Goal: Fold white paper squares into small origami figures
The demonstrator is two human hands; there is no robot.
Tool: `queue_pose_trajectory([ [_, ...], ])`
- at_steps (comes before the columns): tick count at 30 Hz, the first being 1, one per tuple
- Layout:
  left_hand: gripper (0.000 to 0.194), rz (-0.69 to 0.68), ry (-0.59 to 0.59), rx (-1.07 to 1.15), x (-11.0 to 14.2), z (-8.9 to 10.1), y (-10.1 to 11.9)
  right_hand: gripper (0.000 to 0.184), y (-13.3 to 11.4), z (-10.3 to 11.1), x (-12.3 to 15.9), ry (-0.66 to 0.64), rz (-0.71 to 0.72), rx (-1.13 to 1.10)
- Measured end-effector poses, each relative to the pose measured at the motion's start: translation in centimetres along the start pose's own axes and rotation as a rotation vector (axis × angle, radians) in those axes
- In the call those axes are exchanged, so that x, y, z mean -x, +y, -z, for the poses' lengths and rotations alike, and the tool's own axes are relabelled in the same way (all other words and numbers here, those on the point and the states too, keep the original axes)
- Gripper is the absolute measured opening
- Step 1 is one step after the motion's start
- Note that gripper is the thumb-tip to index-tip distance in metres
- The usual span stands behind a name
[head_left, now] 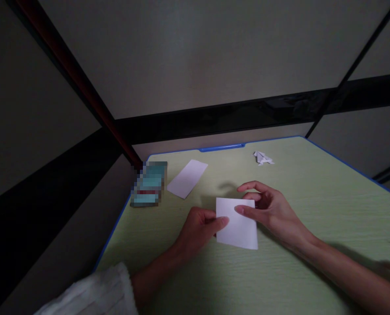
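A nearly square white sheet of paper (237,232) is held up over the table between both hands. My left hand (203,225) pinches its left edge, thumb on the front face and fingers behind. At the upper right edge, my right hand (268,208) has its thumb on the front, with some fingers behind the sheet and the index finger raised off it. Beyond the hands, a white folded-paper figure (263,158) with pointed legs sits at the back right. A longer strip of white paper (187,178) lies flat at the back left.
The pale green wood-grain table (313,192) has a blue rim. A blue tray-like strip (221,148) runs along its back edge. A pixelated flat rectangular object (150,183) lies at the left edge. Panels with a dark band (214,118) stand right behind the table.
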State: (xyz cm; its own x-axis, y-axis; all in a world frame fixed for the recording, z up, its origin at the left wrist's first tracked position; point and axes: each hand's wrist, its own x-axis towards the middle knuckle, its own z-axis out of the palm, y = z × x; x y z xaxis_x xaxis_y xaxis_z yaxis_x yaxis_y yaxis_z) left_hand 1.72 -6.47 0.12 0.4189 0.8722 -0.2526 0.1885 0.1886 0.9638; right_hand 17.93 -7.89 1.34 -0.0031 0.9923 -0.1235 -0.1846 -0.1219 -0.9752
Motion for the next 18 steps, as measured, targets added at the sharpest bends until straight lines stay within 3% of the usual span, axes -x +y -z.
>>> queue_pose_trajectory([
  [7,0.033,-0.086,0.084,0.039,-0.17,0.08,-0.55,0.040,0.70,-0.72,0.48,-0.046,-0.133,-0.088],
  [14,0.032,-0.119,0.113,0.057,-0.20,0.11,-0.46,0.024,0.67,-0.15,0.20,-0.023,-0.144,-0.078],
  [18,0.030,-0.115,0.124,0.075,-0.33,0.17,-0.52,0.024,0.73,-0.07,0.03,-0.004,-0.128,-0.075],
])
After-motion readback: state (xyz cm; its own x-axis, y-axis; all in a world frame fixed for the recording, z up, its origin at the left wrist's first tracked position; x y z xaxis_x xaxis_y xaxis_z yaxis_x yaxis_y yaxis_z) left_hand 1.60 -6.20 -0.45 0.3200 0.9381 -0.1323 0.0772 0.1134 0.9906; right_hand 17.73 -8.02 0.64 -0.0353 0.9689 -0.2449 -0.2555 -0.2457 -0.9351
